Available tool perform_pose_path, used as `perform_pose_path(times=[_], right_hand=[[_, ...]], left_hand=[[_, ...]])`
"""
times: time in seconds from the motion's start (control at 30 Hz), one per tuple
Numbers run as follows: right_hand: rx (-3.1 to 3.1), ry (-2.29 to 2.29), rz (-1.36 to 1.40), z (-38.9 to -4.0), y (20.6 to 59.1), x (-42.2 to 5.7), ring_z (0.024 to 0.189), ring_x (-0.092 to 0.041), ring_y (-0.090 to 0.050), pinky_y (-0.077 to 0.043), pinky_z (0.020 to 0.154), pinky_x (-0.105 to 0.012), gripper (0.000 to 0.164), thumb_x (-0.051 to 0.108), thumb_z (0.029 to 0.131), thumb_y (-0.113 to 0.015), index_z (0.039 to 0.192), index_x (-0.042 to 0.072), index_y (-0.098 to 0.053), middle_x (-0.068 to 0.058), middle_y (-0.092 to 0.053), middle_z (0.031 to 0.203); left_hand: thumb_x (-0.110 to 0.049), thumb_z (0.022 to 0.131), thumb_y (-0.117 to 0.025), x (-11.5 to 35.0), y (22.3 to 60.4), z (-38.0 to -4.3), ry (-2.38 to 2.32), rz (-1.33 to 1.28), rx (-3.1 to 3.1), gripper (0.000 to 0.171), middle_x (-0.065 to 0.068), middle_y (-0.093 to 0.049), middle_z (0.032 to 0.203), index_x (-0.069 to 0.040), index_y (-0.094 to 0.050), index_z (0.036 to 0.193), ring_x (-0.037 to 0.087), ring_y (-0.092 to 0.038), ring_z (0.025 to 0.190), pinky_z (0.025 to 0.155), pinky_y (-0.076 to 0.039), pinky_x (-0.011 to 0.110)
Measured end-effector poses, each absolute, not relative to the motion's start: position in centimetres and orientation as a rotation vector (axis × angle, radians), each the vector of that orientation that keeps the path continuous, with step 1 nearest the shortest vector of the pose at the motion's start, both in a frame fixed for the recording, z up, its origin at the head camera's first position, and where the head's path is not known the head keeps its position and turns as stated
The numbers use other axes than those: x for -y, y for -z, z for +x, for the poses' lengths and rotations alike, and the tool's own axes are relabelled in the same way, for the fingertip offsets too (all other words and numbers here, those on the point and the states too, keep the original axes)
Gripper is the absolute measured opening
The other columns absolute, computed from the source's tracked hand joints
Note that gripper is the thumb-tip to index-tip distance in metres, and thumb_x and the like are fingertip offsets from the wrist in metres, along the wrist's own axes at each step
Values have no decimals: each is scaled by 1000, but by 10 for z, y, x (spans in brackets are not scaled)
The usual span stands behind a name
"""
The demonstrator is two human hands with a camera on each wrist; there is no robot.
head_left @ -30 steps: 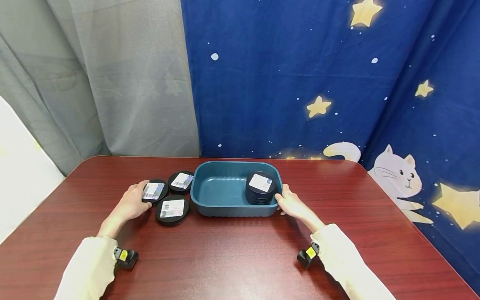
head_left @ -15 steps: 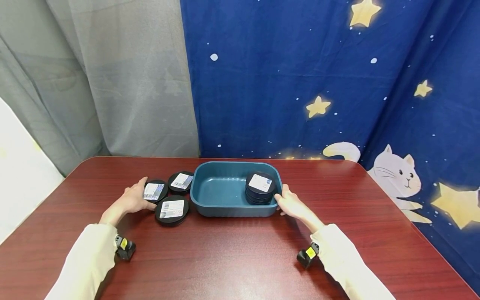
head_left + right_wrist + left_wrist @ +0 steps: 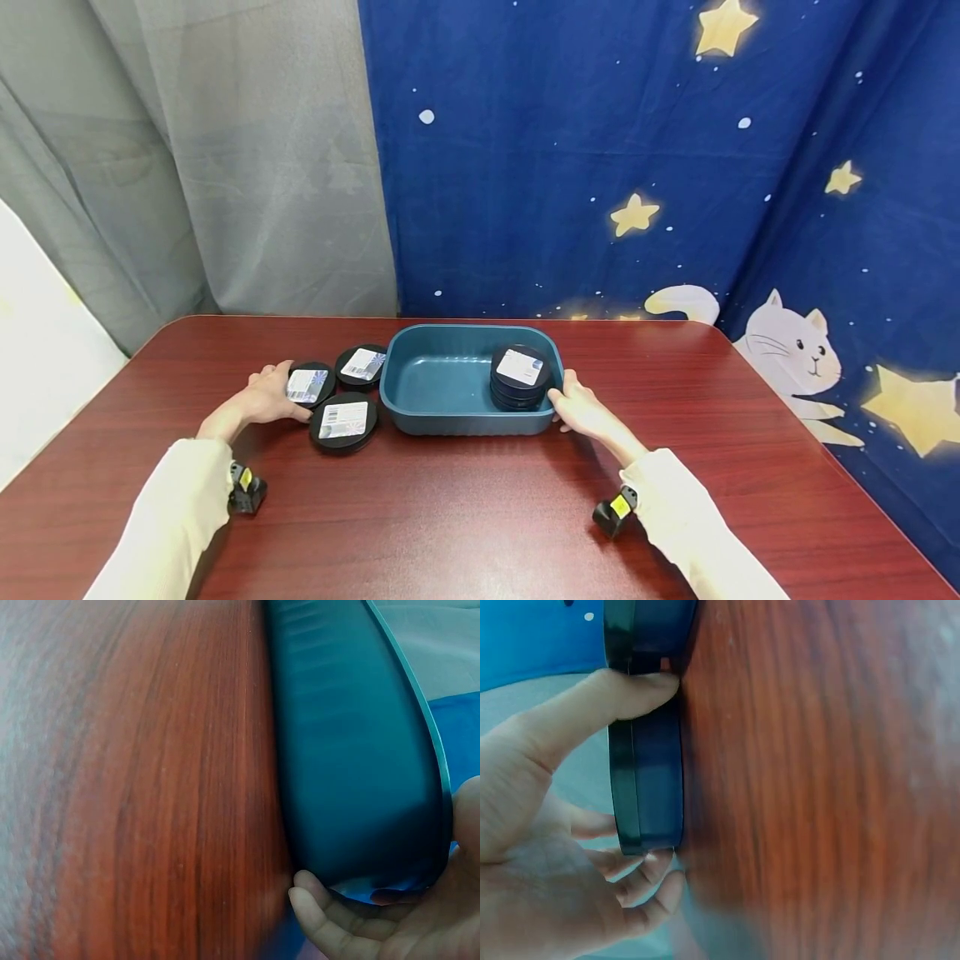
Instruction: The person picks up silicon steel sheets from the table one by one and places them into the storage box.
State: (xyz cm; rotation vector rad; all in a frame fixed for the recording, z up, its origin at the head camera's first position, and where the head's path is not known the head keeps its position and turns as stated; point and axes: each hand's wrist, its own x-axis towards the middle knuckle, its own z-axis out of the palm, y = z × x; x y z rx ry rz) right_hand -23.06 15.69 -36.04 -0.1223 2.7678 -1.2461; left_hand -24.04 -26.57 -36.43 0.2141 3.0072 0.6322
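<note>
In the head view, my left hand [image 3: 262, 397] grips a flat round black tin [image 3: 308, 384] with a barcode label, at the left of the table. The left wrist view shows the thumb [image 3: 641, 696] on the near side of this tin, where it meets another tin, and fingertips curled at its far side. My right hand [image 3: 587, 408] holds the right end of a teal rectangular bin [image 3: 465, 423], its thumb at the rim and its fingers [image 3: 330, 922] against the outer wall. Inside the bin, at the right, stands a stack of black tins [image 3: 520, 373].
Two more labelled black tins lie between my left hand and the bin, one nearer [image 3: 344, 423] and one farther back [image 3: 362, 365]. The reddish wooden table [image 3: 420, 508] ends at a grey curtain [image 3: 270, 167] and a blue star-patterned curtain [image 3: 510, 167].
My left hand has shifted slightly around the leftmost tin, its thumb now further in between that tin and the nearer one. The right hand, the bin and the tins look unmoved.
</note>
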Motion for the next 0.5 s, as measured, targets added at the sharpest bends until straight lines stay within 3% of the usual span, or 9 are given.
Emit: perform_pose_path(times=[0.5], right_hand=[[-2762, 1229, -106, -231, 360, -157, 62, -21, -56, -51, 54, -33, 23, 10, 88, -38, 106, -4, -34, -15, -51, 75]], left_hand=[[-28, 57, -77, 274, 367, -239, -642, 269, -3014, 84, 32, -45, 96, 22, -37, 111, 45, -43, 89, 76, -38, 51]])
